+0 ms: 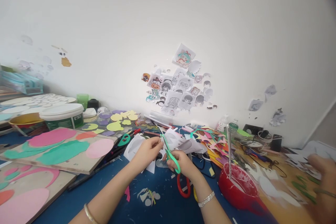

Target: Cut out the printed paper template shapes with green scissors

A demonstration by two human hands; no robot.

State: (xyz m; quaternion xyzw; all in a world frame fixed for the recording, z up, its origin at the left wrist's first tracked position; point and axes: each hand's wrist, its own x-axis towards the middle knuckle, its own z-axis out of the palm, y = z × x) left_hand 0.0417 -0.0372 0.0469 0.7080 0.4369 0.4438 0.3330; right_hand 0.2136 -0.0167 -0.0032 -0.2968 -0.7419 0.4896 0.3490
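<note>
Scissors (170, 154), green-handled, sit in the right hand (182, 163), fingers closed through the loops, blades pointing up toward the wall. Left hand (147, 151) has thumb and fingers pinched tight on a white paper piece (151, 166) right at the blades, probably to keep it taut where the blades meet it. Both hands hover above the middle of the blue table (162, 211), clear of the surface, paper held between them. Red scissors (183, 185) lie flat just under the right wrist. Red bowl (236, 185) with a stick standing in it sits right of the hands, likely kept close for reach. Boards with pink and teal shapes (63, 150) lie toward the left edge. Another person's hand (321, 168), blurred, is at the right edge. Paper scraps (148, 196) lie near the front edge.
</note>
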